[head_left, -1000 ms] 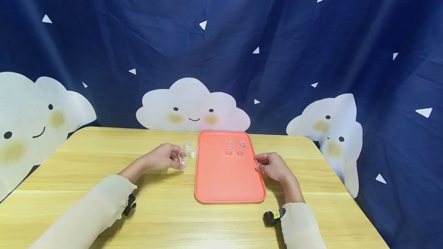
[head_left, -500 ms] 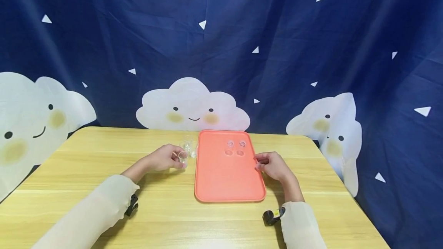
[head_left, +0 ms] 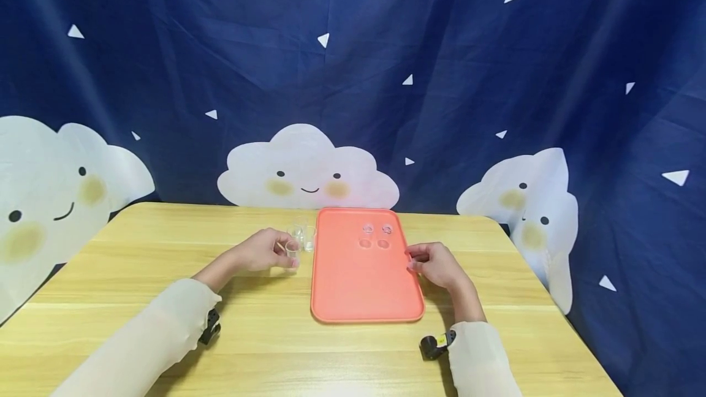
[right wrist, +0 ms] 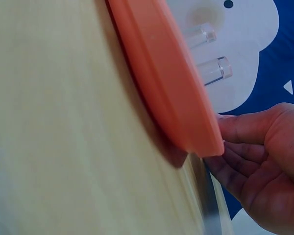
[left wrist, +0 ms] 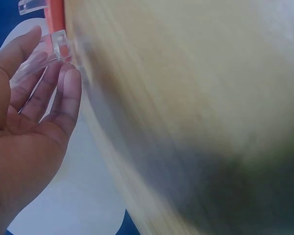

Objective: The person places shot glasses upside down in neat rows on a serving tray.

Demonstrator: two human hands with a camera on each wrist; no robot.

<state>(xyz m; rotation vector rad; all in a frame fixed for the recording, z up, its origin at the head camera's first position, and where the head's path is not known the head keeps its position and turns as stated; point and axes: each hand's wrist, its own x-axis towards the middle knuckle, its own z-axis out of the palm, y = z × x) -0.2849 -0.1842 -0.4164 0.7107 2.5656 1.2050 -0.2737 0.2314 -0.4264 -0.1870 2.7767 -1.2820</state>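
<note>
Holding a clear cup [head_left: 293, 252] upright beside a coral tray [head_left: 364, 290]

The left hand [head_left: 263, 251] clasps the cup between thumb and fingers, above the table [head_left: 265, 336] just left of the tray. Its mouth faces up, thick base down, long axis close to vertical. Other clear cups [head_left: 309, 242] stand just behind. The right hand [head_left: 439, 267] pinches the tray's right rim; the tray's long axis runs near to far. On it, two inverted cups [head_left: 387, 230] stand side by side.

Cream sleeves [head_left: 149, 336] end beside small black wrist devices [head_left: 209, 328], the right one bearing a yellow label [head_left: 441, 340].
</note>
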